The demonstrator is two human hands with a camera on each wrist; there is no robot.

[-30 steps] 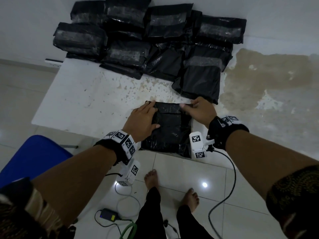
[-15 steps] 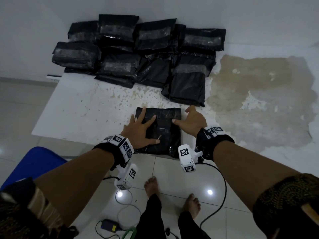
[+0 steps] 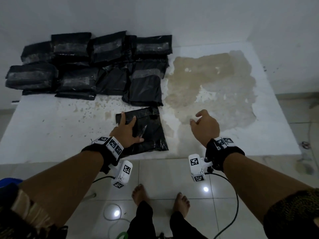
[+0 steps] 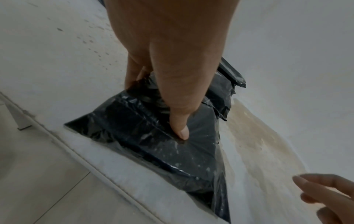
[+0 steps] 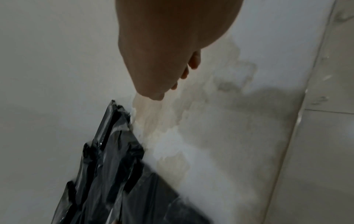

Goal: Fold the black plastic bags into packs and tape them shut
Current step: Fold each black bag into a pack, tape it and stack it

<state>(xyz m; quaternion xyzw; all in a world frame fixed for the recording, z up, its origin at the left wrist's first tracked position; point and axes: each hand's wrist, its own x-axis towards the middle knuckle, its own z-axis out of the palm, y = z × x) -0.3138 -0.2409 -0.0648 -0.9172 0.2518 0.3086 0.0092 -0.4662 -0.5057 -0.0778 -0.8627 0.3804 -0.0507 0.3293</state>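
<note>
Dim, bluish light fills all three views. Two small bright glare spots reflect off the glossy pale floor tiles (image 3: 205,189) in the head view, whose edges bow with wide-angle distortion. The right wrist view is smeared by motion blur; the crinkled black plastic bag (image 4: 162,141) glints faintly.

I'm looking at what reads as a plain room in a home used for packing: a low white worktop (image 3: 51,128) with a big brownish stain (image 3: 212,87), set against a bare white wall (image 3: 155,12), glossy pale floor tiles (image 3: 160,178), bare feet (image 3: 140,194), and a heap of taped black packs (image 3: 89,66) at the back
</note>
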